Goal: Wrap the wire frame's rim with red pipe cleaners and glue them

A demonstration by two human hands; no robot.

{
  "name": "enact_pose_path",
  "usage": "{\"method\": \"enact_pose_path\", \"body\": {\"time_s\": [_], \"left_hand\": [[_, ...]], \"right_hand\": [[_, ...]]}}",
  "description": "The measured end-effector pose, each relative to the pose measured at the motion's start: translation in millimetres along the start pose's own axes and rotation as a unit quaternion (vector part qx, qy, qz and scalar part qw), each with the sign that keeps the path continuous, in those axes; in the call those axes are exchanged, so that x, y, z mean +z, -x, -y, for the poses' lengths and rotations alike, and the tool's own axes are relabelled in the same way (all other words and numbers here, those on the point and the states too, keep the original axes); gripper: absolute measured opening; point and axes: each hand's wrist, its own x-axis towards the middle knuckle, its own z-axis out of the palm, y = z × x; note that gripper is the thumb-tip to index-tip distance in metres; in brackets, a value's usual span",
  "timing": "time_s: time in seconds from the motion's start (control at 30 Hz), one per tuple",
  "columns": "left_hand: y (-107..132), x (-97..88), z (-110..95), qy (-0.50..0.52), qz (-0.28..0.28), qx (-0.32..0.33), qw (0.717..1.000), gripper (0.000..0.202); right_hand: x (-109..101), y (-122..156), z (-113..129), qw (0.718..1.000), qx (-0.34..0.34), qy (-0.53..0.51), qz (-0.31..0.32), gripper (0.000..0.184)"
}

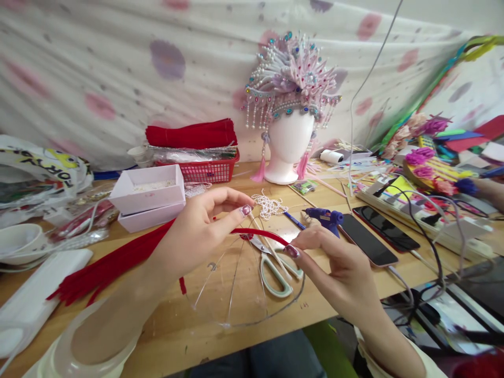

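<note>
My right hand point(334, 262) pinches a red fuzzy chenille strip point(262, 231) between thumb and index finger, at the right part of a round wire frame point(271, 317) with thin spokes. The strip curves left along the frame's upper side and passes behind my left hand point(210, 220). A short red end shows below that hand. My left thumb and index finger come together above the strip; what they grip is too small to make out. Scissors with pale green handles point(279, 281) lie beneath the frame. A bundle of red chenille strips point(118, 257) lies by my left forearm.
A foam head point(291, 139) wears a beaded pink headdress point(295, 79) at the back. White bead strings point(270, 205), a blue glue gun point(325, 216) and two phones point(368, 241) lie ahead and right. White boxes point(147, 194), a red basket point(205, 170) and a cabled power strip point(417, 215) stand around. Another person's hand point(488, 191) is at far right.
</note>
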Motion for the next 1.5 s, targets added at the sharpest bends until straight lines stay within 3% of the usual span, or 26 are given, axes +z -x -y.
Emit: {"method": "enact_pose_path", "body": {"time_s": [0.2, 0.3, 0.4, 0.5, 0.6, 0.67, 0.77, 0.87, 0.97, 1.13, 1.3, 1.4, 1.5], "left_hand": [[-1.7, 0.7, 4.4, 0.040, 0.004, -0.007, 0.999, 0.011], [-2.4, -1.1, 5.9, 0.059, 0.001, 0.005, 0.998, 0.012], [-1.3, -6.8, 6.0, 0.046, -0.005, 0.015, 0.999, 0.015], [-0.2, -15.7, 12.7, 0.042, -0.014, 0.012, 0.999, 0.022], [-0.8, -23.6, 31.3, 0.143, -0.048, 0.001, 0.989, 0.032], [-1.5, -25.4, 47.8, 0.175, -0.078, -0.011, 0.981, 0.028], [-1.7, -21.5, 69.3, 0.133, -0.003, -0.023, 0.991, 0.032], [-2.1, -16.1, 77.9, 0.124, 0.080, -0.032, 0.989, 0.037], [-3.5, -15.1, 72.6, 0.112, 0.107, -0.049, 0.987, 0.045], [0.7, -11.9, 57.8, 0.074, 0.087, -0.074, 0.991, 0.032], [10.3, -3.9, 68.0, 0.085, 0.064, -0.067, 0.992, 0.032], [16.0, -1.8, 82.6, 0.082, 0.017, -0.080, 0.993, 0.026], [21.7, -0.9, 96.0, 0.058, -0.044, -0.085, 0.994, 0.019]], "right_hand": [[11.8, 2.1, -13.3, 0.988, 0.078, -0.131, 0.001, 0.019], [23.7, 2.2, -23.7, 0.967, 0.127, -0.215, -0.041, 0.024], [34.8, -0.3, -29.0, 0.930, 0.176, -0.308, -0.092, 0.026], [37.9, -7.0, -25.9, 0.875, 0.198, -0.422, -0.129, 0.031], [34.3, -14.5, -17.1, 0.831, 0.220, -0.492, -0.141, 0.035], [32.3, -17.7, -10.9, 0.814, 0.236, -0.512, -0.142, 0.036], [33.9, -20.2, -4.0, 0.796, 0.249, -0.533, -0.143, 0.038], [38.4, -22.3, -0.5, 0.783, 0.255, -0.554, -0.121, 0.039], [42.2, -26.1, 1.4, 0.769, 0.266, -0.574, -0.090, 0.039], [48.9, -32.5, 1.9, 0.750, 0.298, -0.589, -0.038, 0.038], [57.4, -34.9, -4.8, 0.737, 0.344, -0.581, -0.011, 0.039], [62.6, -35.6, -11.5, 0.753, 0.362, -0.550, 0.017, 0.040], [66.8, -35.6, -17.2, 0.789, 0.365, -0.492, 0.035, 0.042]]}}
